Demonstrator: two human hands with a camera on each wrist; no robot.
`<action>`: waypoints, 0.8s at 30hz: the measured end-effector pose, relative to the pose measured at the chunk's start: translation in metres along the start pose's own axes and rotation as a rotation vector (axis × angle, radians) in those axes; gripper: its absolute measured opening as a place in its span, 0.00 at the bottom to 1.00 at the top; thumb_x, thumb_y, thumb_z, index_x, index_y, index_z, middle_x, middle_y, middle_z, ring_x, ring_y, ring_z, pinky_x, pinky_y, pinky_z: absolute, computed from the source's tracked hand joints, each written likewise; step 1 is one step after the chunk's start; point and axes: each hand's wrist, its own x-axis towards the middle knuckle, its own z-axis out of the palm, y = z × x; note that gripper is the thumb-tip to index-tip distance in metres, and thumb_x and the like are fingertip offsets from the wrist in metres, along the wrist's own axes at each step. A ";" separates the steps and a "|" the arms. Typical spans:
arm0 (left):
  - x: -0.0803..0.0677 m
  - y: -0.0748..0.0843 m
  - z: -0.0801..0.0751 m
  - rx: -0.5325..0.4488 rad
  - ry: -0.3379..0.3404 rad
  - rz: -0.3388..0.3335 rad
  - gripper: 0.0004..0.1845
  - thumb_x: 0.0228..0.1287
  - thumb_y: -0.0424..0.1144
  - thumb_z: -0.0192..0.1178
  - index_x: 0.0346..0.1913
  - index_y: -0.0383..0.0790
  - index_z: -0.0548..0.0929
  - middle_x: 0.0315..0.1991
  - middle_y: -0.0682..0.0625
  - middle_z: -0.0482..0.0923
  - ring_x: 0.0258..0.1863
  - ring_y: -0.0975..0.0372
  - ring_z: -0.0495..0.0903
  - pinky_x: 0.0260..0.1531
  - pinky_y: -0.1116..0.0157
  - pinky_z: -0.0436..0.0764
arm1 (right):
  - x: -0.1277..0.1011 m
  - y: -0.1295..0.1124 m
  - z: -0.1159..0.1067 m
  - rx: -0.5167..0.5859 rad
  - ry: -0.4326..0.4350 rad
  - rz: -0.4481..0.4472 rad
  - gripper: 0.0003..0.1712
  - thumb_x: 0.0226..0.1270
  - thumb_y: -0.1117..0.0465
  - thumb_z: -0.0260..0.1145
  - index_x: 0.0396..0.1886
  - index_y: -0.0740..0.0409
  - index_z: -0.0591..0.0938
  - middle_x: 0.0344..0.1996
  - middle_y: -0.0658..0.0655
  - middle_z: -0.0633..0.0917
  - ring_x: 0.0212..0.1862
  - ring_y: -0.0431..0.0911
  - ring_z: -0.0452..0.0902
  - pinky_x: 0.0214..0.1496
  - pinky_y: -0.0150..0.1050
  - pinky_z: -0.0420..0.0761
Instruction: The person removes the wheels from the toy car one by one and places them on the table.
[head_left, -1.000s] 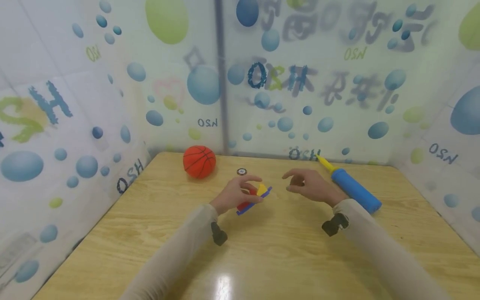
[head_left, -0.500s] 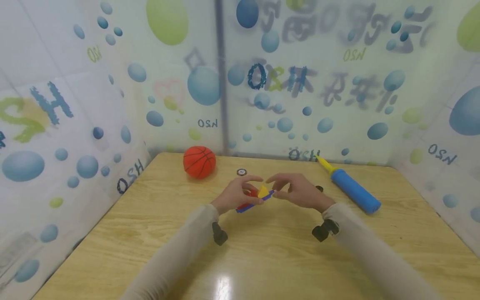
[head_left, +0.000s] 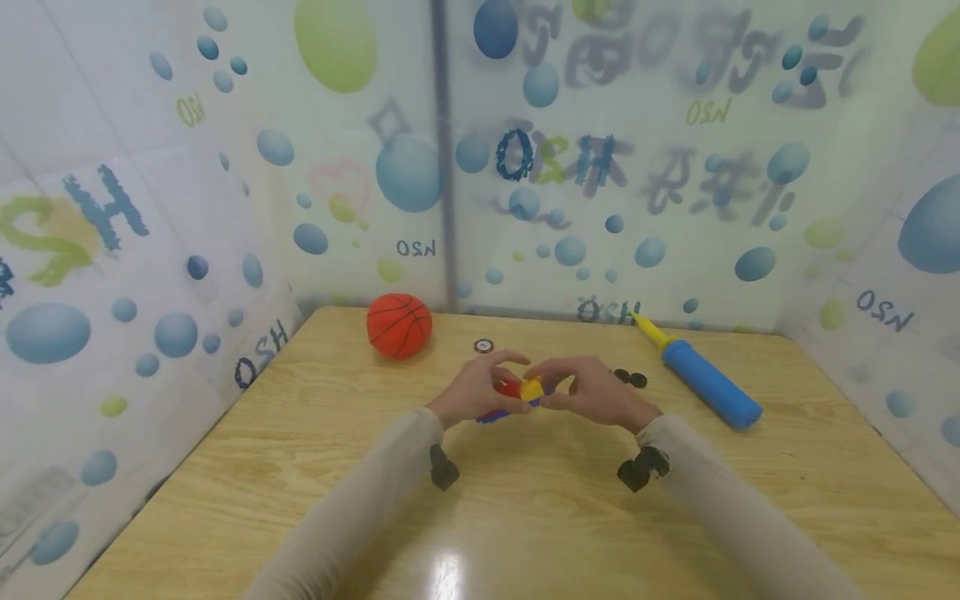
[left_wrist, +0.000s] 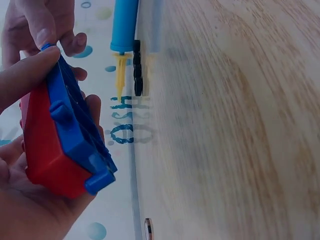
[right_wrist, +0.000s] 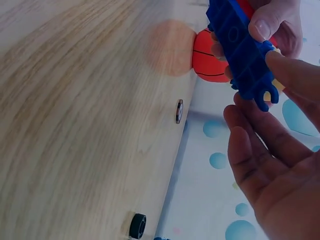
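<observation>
Between the two hands, above the table, is a small plastic block toy. It has a hollow blue base [right_wrist: 240, 50] with clip-like ends, a red block [left_wrist: 45, 145] and a yellow block [head_left: 532, 390]. My left hand [head_left: 474, 388] grips the red part and the base, thumb on the near side. From the other end, my right hand [head_left: 592, 392] pinches the toy by the yellow block and the base's tip, with the thumb on the base in the right wrist view. Fingers hide much of the yellow block.
On the wooden table [head_left: 525, 517], an orange basketball [head_left: 399, 326] stands back left, near a small round disc [head_left: 483, 345]. Black wheels [head_left: 637, 380] lie just behind my right hand. A blue hand pump [head_left: 708, 383] with a yellow nozzle lies to the right. Printed sheets surround the table.
My right hand has moved left from beside the pump to the toy and now pinches its yellow end. Black wheels have come into view behind it. My left hand keeps its grip, almost unmoved.
</observation>
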 end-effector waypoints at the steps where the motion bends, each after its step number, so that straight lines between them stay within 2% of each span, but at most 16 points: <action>1: 0.000 0.000 0.000 0.013 0.000 0.009 0.39 0.50 0.41 0.78 0.67 0.51 0.74 0.52 0.48 0.87 0.56 0.54 0.84 0.60 0.50 0.79 | 0.000 0.000 0.001 0.006 0.002 0.002 0.21 0.64 0.61 0.72 0.57 0.50 0.84 0.48 0.52 0.89 0.46 0.46 0.82 0.40 0.39 0.83; 5: -0.002 0.000 -0.001 0.048 -0.009 0.069 0.38 0.51 0.41 0.78 0.66 0.48 0.74 0.52 0.47 0.87 0.55 0.55 0.85 0.60 0.53 0.81 | 0.000 0.000 0.002 0.026 0.017 0.016 0.20 0.62 0.61 0.73 0.55 0.49 0.85 0.47 0.51 0.89 0.46 0.48 0.82 0.39 0.38 0.83; 8: -0.007 -0.001 -0.003 0.045 -0.014 0.105 0.36 0.53 0.40 0.77 0.66 0.48 0.74 0.53 0.45 0.87 0.54 0.53 0.86 0.55 0.56 0.84 | -0.002 0.003 0.002 0.015 0.039 0.025 0.19 0.62 0.62 0.73 0.53 0.49 0.86 0.46 0.51 0.90 0.46 0.49 0.83 0.39 0.36 0.82; 12: -0.013 -0.004 -0.010 0.003 -0.010 0.081 0.34 0.55 0.39 0.75 0.66 0.50 0.75 0.55 0.44 0.85 0.55 0.50 0.84 0.52 0.56 0.86 | -0.004 0.009 0.000 0.001 0.074 0.050 0.17 0.63 0.63 0.73 0.52 0.49 0.87 0.48 0.52 0.90 0.45 0.45 0.82 0.41 0.37 0.80; 17: -0.015 -0.013 -0.015 0.000 0.017 0.030 0.33 0.56 0.41 0.75 0.65 0.54 0.76 0.58 0.47 0.84 0.58 0.51 0.83 0.58 0.54 0.83 | -0.007 0.014 -0.002 0.041 0.116 0.092 0.18 0.63 0.63 0.72 0.53 0.49 0.87 0.50 0.54 0.89 0.44 0.44 0.81 0.41 0.39 0.80; 24: -0.013 -0.019 -0.017 -0.022 0.049 0.070 0.25 0.60 0.38 0.72 0.60 0.47 0.80 0.59 0.49 0.83 0.56 0.55 0.84 0.55 0.58 0.85 | -0.010 0.018 -0.005 0.119 0.167 0.101 0.18 0.64 0.63 0.72 0.54 0.51 0.87 0.52 0.57 0.88 0.45 0.45 0.82 0.43 0.38 0.82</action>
